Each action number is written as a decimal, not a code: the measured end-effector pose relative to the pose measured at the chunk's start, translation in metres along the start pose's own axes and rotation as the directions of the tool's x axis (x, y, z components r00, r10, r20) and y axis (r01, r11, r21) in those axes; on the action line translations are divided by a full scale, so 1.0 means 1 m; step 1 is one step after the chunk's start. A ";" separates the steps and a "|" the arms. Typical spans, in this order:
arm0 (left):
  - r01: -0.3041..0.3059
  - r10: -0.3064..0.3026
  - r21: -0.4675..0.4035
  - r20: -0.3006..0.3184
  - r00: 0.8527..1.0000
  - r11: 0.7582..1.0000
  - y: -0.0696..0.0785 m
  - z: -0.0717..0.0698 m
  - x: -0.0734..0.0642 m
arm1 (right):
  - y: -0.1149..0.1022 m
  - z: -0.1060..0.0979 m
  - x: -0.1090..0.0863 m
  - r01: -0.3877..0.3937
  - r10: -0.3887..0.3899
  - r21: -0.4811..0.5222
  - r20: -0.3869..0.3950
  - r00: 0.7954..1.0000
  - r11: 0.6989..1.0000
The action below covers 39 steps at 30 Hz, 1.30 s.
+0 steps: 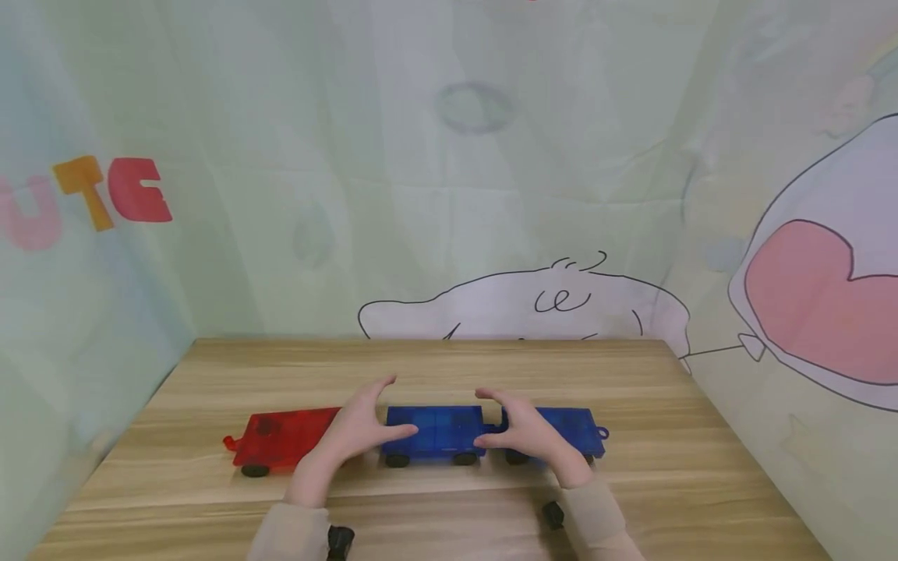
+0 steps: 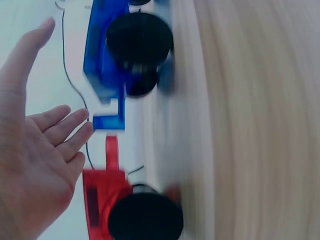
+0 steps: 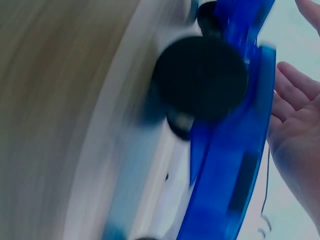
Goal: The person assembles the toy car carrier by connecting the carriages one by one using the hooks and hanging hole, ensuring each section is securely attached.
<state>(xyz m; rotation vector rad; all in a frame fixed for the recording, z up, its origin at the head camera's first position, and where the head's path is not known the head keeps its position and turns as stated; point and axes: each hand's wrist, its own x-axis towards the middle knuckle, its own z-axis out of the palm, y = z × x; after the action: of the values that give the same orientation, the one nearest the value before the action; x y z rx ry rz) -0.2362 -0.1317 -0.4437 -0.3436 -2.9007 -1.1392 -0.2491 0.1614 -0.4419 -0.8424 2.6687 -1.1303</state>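
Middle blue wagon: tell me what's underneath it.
In the head view, two black wheels show under the middle blue wagon, with wooden tabletop below. Its body covers the rest of its underside.

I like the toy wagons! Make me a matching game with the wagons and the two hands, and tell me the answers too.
Things:
1. red wagon
2. middle blue wagon
3. left hand
4. right hand

Where is it, as seen from the head camera?
A. hiding part of the right-hand blue wagon
B. at the left end of the row
C. hiding part of the red wagon
D. with a wagon on each side of it

Right pairs: 1-B, 2-D, 3-C, 4-A
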 end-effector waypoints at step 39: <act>-0.040 0.041 -0.011 0.099 0.994 0.999 -0.061 -0.051 -0.028 | -0.021 0.030 0.028 0.024 -0.018 -0.064 0.098 0.995 0.998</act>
<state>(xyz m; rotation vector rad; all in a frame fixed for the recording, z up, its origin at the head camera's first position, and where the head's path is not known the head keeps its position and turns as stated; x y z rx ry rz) -0.2250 -0.2154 -0.4495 -0.4697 -2.9585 -1.1629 -0.2538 0.1154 -0.4463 -0.9141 2.6356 -0.9839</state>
